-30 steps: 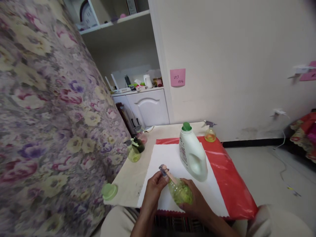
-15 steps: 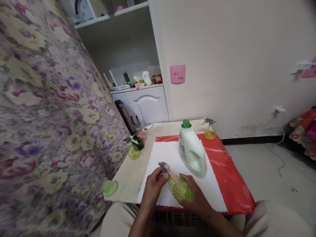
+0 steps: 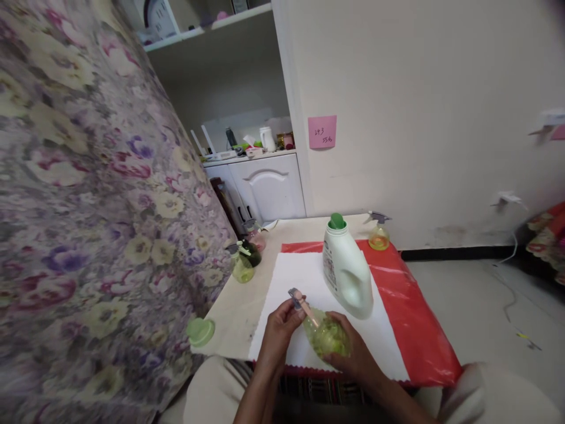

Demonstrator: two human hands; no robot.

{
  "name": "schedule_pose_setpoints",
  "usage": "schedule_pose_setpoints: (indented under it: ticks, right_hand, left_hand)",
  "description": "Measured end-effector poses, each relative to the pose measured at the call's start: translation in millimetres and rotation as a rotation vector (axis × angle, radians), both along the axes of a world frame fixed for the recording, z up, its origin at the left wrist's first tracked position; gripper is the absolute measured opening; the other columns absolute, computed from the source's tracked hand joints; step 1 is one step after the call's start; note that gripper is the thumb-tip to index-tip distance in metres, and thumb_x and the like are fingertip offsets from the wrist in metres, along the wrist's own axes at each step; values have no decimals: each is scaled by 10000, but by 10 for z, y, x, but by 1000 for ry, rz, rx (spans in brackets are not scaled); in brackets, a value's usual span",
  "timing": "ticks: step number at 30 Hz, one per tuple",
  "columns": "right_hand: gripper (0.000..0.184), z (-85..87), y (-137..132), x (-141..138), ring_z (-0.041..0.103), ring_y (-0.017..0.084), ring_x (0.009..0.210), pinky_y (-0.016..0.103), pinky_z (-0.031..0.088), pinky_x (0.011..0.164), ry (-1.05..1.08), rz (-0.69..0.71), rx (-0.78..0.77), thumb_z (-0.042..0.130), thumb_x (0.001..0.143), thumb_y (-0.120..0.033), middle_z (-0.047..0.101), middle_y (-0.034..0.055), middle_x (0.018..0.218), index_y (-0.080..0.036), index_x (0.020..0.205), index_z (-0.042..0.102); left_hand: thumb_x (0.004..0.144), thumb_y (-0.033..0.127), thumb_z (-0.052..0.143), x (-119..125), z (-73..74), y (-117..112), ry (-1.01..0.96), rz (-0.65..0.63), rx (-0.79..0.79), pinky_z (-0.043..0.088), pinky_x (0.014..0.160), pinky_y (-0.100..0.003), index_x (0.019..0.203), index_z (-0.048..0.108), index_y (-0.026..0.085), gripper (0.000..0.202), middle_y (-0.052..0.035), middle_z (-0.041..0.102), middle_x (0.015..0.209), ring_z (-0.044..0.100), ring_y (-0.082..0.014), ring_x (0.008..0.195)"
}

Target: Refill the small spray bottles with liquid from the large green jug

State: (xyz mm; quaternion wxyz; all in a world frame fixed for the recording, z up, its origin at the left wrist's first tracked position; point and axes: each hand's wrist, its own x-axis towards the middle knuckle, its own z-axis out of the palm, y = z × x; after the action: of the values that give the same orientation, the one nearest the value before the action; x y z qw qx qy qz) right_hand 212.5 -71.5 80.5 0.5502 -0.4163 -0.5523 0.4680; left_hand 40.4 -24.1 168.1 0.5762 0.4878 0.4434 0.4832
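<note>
A yellow-green, see-through spray bottle (image 3: 325,337) is tilted between my two hands above a white cloth (image 3: 289,277). My left hand (image 3: 282,324) has its fingers closed around the bottle's neck, just under the grey and pink spray head. Around the round body of the bottle wraps my right hand (image 3: 348,350). Beyond them a big pale green detergent jug (image 3: 346,271) stands upright without its cap, its green spout showing in the mouth. The light green cap (image 3: 200,332) rests at the table's left front corner.
Several other spray bottles are on the table: a yellow-green one (image 3: 242,270), a dark green one and a pink one at the left, and one with orange liquid (image 3: 378,238) at the back right. Red plastic sheeting (image 3: 419,330) covers the right side. A flowered curtain (image 3: 101,235) hangs at left.
The view has shifted slightly, so the scene sits a little further right. Both hands keep hold of the spray bottle, whose spray head has turned slightly.
</note>
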Motion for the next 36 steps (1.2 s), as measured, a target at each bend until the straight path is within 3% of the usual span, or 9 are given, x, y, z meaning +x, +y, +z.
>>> schedule_pose_setpoints:
  ticks: [7, 12, 16, 21, 25, 30, 36]
  right_hand:
    - [686, 19, -22, 17, 564, 342, 1122, 473, 437, 965, 158, 136, -44, 731, 673, -435, 605, 112, 1226, -210, 1267, 471]
    - [659, 50, -29, 17, 570, 345, 1122, 474, 440, 959, 192, 145, -59, 733, 687, -432, 623, 107, 1220, -216, 1261, 493]
    - [655, 38, -21, -7, 584, 347, 1103, 474, 454, 935, 231, 137, -54, 736, 677, -446, 657, 100, 1162, -220, 1250, 513]
    - [652, -23, -17, -46, 616, 330, 1036, 454, 477, 891, 277, 110, -66, 744, 668, -451, 670, 93, 1134, -223, 1238, 525]
    - [660, -22, -20, -48, 619, 324, 1025, 454, 476, 894, 314, 122, -96, 748, 666, -450, 670, 92, 1140, -219, 1243, 524]
    - [634, 44, -36, -33, 616, 324, 1028, 447, 475, 890, 330, 136, -104, 744, 672, -444, 680, 84, 1125, -215, 1229, 549]
    - [603, 90, -52, -33, 620, 313, 1013, 437, 472, 887, 332, 140, -83, 740, 682, -435, 687, 74, 1094, -222, 1218, 564]
  left_hand:
    - [700, 350, 771, 15, -44, 3, -50, -28, -64, 414, 879, -304, 1064, 721, 160, 413, -54, 725, 904, 620, -191, 871]
    - [711, 325, 766, 44, -4, -27, -104, -45, -117, 411, 823, -279, 1154, 676, 164, 479, -51, 725, 868, 625, -172, 817]
    - [687, 298, 788, 86, 2, -33, -156, -16, -104, 412, 825, -271, 1120, 684, 156, 467, -66, 725, 914, 637, -179, 864]
    - [620, 284, 831, 129, 40, -28, -195, 25, -109, 429, 839, -287, 1021, 712, 151, 439, -70, 729, 906, 656, -199, 883]
    - [594, 363, 843, 110, 88, -35, -199, 2, -131, 433, 887, -322, 959, 727, 129, 448, -87, 739, 863, 663, -229, 907]
    - [651, 373, 811, 71, 60, -33, -241, -46, -99, 422, 971, -374, 1004, 723, 126, 439, -106, 742, 945, 662, -260, 980]
    - [674, 403, 792, 103, 3, -1, -209, 26, -73, 446, 979, -417, 965, 741, 121, 409, -122, 737, 974, 673, -280, 956]
